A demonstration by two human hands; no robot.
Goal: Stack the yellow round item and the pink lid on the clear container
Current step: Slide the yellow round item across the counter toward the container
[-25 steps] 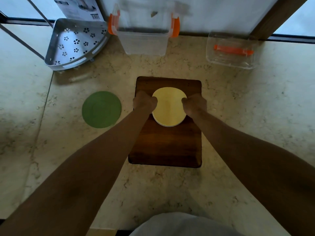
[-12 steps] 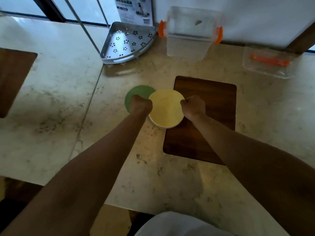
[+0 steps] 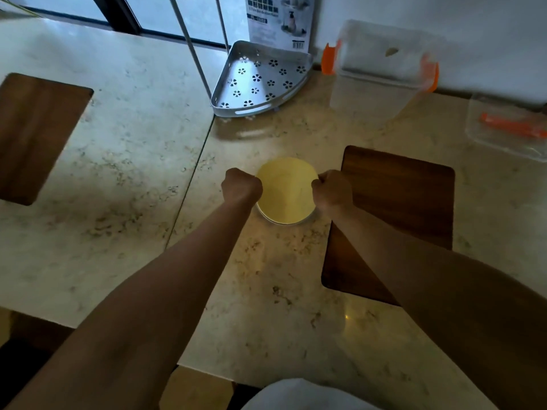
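A yellow round item (image 3: 286, 189) with a pale rim showing under its near edge is held between both hands above the marble counter, just left of a dark wooden board (image 3: 396, 214). My left hand (image 3: 241, 186) grips its left edge and my right hand (image 3: 331, 189) grips its right edge, fingers closed. The green disc seen earlier is hidden, apparently beneath the yellow item. A clear container with orange latches (image 3: 381, 75) stands at the back against the wall. No pink lid is visible.
A perforated metal corner shelf (image 3: 257, 81) sits at the back centre, with a printed box (image 3: 278, 22) behind it. A flat clear lid with an orange strip (image 3: 506, 128) lies at the back right. A second wooden board (image 3: 35, 134) lies far left. The counter edge runs near me.
Both hands carried the yellow item leftward off the wooden board and over the spot where the green disc lay. The view has swung left, showing the second board.
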